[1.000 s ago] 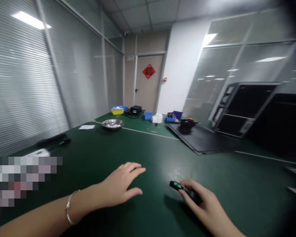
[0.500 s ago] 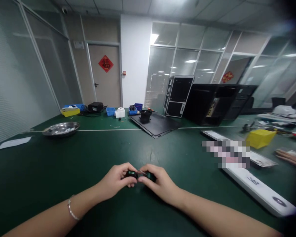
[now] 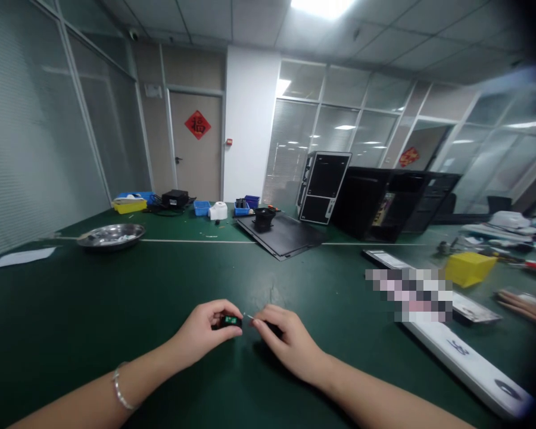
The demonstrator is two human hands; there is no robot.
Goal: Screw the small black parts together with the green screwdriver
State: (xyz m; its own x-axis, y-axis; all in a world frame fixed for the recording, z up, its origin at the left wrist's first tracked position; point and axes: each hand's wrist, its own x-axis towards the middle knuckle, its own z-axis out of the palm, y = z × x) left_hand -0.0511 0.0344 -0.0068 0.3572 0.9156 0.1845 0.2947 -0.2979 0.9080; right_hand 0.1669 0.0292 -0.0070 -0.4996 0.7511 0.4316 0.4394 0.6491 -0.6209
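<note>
My left hand (image 3: 203, 332) pinches a small black device with a green display (image 3: 229, 321) just above the green table (image 3: 116, 298). My right hand (image 3: 284, 344) is closed beside it, its fingertips pinching a thin light piece (image 3: 249, 317) at the device's right end and covering a dark part beneath. The two hands nearly touch at the table's near middle. A silver bracelet (image 3: 120, 388) sits on my left wrist.
A metal bowl (image 3: 111, 235) and a white sheet (image 3: 20, 257) lie at the left. Blue and yellow bins (image 3: 129, 204), a black panel (image 3: 286, 237) and dark computer cases (image 3: 366, 202) stand at the back. A yellow box (image 3: 469, 268) and a long white strip (image 3: 464, 357) lie at the right.
The view swung right from the blinds to the room. My hands came together: the left went from lying open on the table to gripping the device, which has now separated slightly from the right hand.
</note>
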